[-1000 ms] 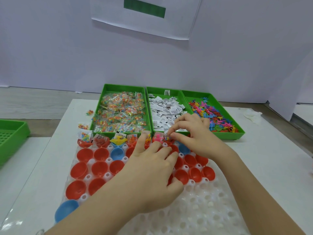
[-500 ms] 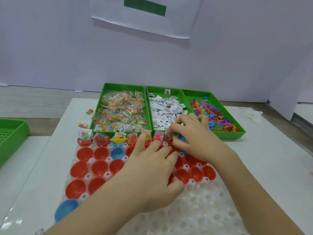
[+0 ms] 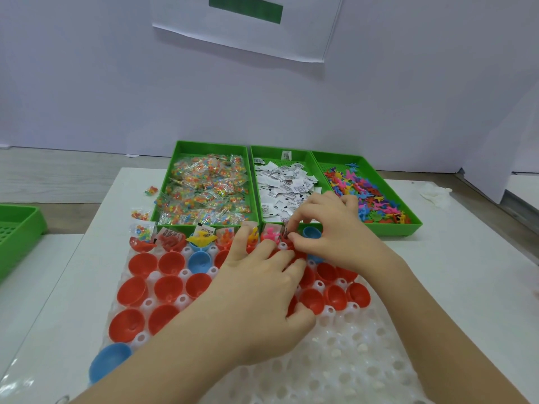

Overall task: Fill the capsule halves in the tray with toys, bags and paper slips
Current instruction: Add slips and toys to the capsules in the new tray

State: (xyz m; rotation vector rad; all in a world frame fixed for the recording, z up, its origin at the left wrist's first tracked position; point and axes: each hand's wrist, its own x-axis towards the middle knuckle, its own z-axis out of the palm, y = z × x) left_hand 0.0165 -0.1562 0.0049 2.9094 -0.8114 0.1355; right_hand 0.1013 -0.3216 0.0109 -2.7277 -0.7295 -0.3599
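Observation:
A clear plastic tray (image 3: 350, 360) holds rows of red capsule halves (image 3: 143, 263) and a few blue capsule halves (image 3: 199, 262). The back row's halves hold toys, bags and slips, such as a yellow toy (image 3: 201, 238). My left hand (image 3: 262, 290) rests on the tray's middle with fingers spread over the halves. My right hand (image 3: 329, 237) pinches a small printed paper slip (image 3: 287, 230) above a red half in the back row, beside a pink toy (image 3: 271, 236). Behind stand green trays of bags (image 3: 204, 191), slips (image 3: 283, 188) and toys (image 3: 367, 196).
Two loose bags (image 3: 151, 190) lie on the white table left of the bag tray. Another green tray (image 3: 17, 228) sits at the far left on a lower surface. A crumpled tissue (image 3: 434, 193) lies at the right. A white wall stands close behind.
My right hand came from the slip tray's front edge down to the back row with the slip. My left hand stayed nearly still.

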